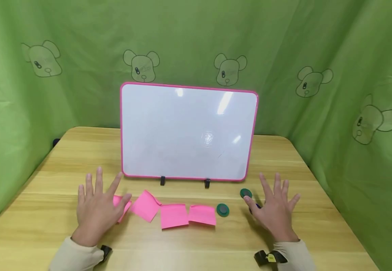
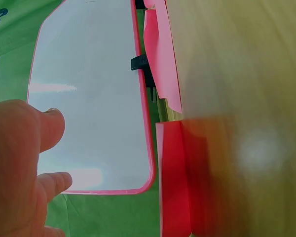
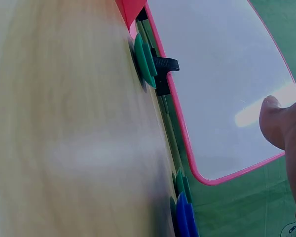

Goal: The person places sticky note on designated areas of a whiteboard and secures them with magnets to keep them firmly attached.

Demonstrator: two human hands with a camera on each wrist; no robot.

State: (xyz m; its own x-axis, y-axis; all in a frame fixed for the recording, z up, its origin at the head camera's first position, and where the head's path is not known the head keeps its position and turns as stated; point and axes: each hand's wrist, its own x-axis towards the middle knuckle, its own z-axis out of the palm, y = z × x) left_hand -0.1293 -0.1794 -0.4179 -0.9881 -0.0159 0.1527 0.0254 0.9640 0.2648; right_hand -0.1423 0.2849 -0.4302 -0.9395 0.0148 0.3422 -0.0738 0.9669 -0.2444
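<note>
Left grip [image 1: 97, 212] is held spread beside notes [image 1: 174, 216], right grip [image 1: 277, 214] spread near discs [image 1: 223, 210]; behind, the board [image 1: 182, 131] is propped on the desk [image 1: 182, 252].

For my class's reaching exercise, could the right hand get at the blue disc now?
Probably yes: the right hand is empty, close to the blue disc, and nothing visible blocks it.
</note>
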